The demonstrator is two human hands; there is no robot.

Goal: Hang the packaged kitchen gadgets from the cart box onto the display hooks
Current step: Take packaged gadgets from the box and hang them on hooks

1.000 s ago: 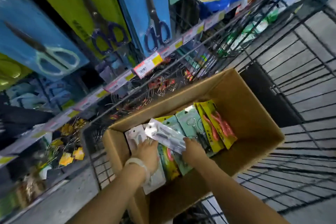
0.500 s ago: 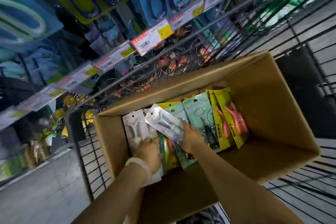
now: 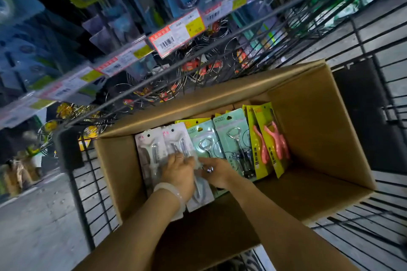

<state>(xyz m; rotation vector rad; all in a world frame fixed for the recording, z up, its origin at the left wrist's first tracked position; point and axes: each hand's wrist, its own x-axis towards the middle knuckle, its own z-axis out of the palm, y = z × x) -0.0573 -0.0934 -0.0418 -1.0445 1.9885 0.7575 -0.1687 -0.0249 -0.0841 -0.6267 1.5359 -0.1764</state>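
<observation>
The lower ends of the white packs [image 3: 174,145] are lying hidden under the left hand [image 3: 178,172] and right hand [image 3: 217,171], so I cannot tell whether either hand is gripping a pack or only resting curled fingers on it. The display shelf [image 3: 123,57] at 11 o'clock is showing blurred price tags and cut-off scissor packs, with wire cart [image 3: 363,77] bars running around. The cardboard box [image 3: 312,130] is sitting in the cart, holding mint opener packs [image 3: 231,136] at centre and yellow packs [image 3: 264,136] toward 2 o'clock.
</observation>
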